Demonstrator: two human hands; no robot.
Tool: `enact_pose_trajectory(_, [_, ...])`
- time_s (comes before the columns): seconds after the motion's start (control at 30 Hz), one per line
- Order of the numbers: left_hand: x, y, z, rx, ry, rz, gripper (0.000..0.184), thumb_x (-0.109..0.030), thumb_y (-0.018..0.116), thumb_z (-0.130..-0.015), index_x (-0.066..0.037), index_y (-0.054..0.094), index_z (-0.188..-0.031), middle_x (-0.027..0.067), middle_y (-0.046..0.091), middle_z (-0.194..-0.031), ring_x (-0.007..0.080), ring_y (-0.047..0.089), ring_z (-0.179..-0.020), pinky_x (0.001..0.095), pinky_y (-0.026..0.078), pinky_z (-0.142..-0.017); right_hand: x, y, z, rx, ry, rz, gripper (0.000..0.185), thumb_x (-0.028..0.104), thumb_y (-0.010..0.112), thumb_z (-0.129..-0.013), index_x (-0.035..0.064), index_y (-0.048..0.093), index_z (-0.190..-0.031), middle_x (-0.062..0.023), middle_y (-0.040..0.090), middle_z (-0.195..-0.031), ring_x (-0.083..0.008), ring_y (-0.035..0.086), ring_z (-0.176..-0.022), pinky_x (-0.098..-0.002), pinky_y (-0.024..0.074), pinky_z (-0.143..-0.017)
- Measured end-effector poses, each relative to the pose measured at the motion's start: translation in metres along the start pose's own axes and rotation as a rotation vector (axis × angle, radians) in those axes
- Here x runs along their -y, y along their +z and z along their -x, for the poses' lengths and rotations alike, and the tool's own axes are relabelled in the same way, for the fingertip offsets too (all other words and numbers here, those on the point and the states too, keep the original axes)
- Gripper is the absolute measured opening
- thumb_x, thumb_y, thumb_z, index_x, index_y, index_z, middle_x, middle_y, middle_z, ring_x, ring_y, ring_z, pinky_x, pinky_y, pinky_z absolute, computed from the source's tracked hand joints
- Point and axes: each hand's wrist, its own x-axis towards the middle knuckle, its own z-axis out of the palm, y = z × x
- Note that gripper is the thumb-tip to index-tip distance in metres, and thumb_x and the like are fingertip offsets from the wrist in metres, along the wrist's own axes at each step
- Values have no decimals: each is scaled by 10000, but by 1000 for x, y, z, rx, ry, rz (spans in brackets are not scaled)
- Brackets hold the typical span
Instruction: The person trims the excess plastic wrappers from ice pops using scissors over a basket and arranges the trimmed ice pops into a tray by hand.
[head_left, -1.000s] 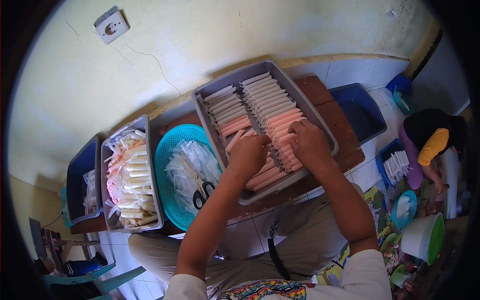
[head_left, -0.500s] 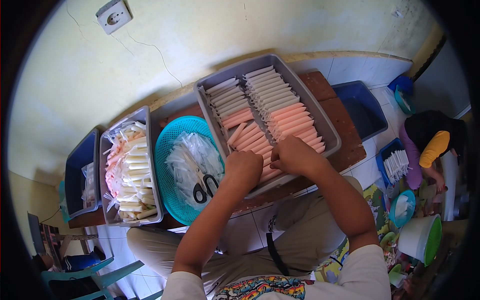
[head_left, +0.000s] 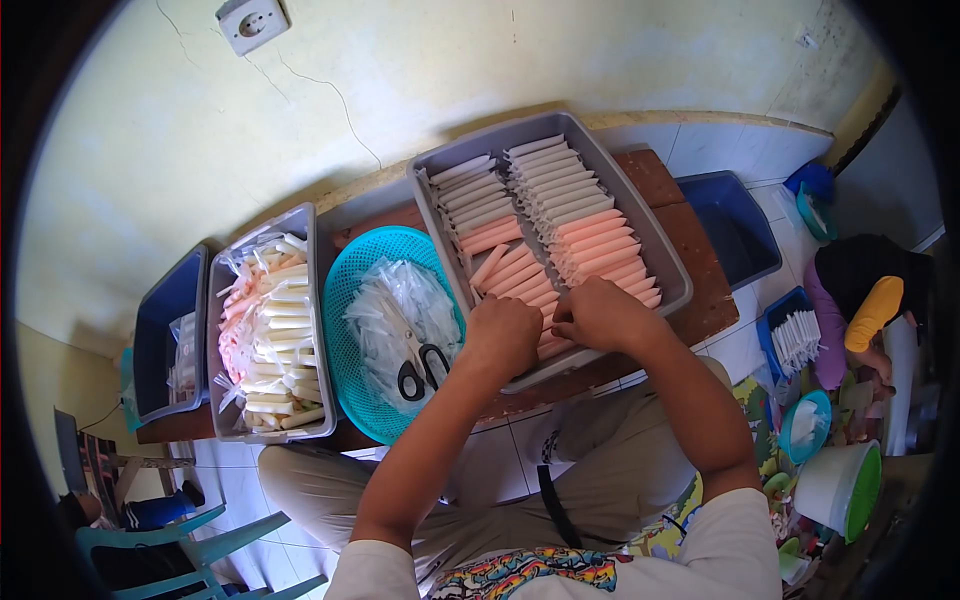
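A grey plastic tray [head_left: 655, 235] holds rows of thin filled tubes in plastic wrapping, like ice pops. Greyish-white tubes [head_left: 556, 178] lie toward the back, pink tubes [head_left: 600, 240] nearer me. At the tray's near side, my left hand [head_left: 503, 332] is closed with fingers curled down over the pink tubes. My right hand [head_left: 602, 315] is close beside it, its fingers and thumb pinched together over the same tubes. Whatever lies between the fingertips is hidden by the hands.
Left of the tray, a turquoise basket [head_left: 332, 310] holds clear plastic sleeves [head_left: 385, 290] and black-handled scissors [head_left: 425, 365]. Beyond it stand a grey bin [head_left: 322, 385] of white and pink tubes and a dark blue bin [head_left: 165, 300]. A person [head_left: 865, 290] works at far right near a white bucket [head_left: 830, 488].
The whole view has shifted slightly, so the tray and bins appear a little further right. Both hands remain over the pink tubes, a bit further apart.
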Motion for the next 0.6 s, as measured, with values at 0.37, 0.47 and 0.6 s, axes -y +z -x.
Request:
enact_pose_trajectory(0.37, [21, -8, 5, -469, 181, 654, 204, -176, 814, -807, -26, 799, -945, 150, 773, -897, 326, 765, -897, 464, 609, -907, 4, -15, 18, -195, -143, -285, 176, 141, 809, -918, 4, 804, -1027, -155, 798, -885, -249, 770, -827, -370, 583, -781])
enact_pose_trajectory(0.47, [21, -11, 8, -505, 59, 881, 242, -157, 849, -827, -4, 784, -1003, 111, 792, -934, 226, 773, -905, 363, 597, -893, 11, -18, 19, -212, -192, -409, 194, 133, 806, -938, 7, 793, -1085, -132, 793, -872, -207, 764, -813, -355, 580, -759])
enact_pose_trajectory(0.6, [23, -11, 10, -627, -36, 1148, 257, -165, 850, -909, 9, 763, -1077, 85, 798, -946, 122, 744, -915, 305, 590, -822, 16, -13, 12, -342, -287, -449, 239, 137, 792, -973, 16, 780, -1179, -123, 798, -903, -198, 768, -821, -360, 586, -749])
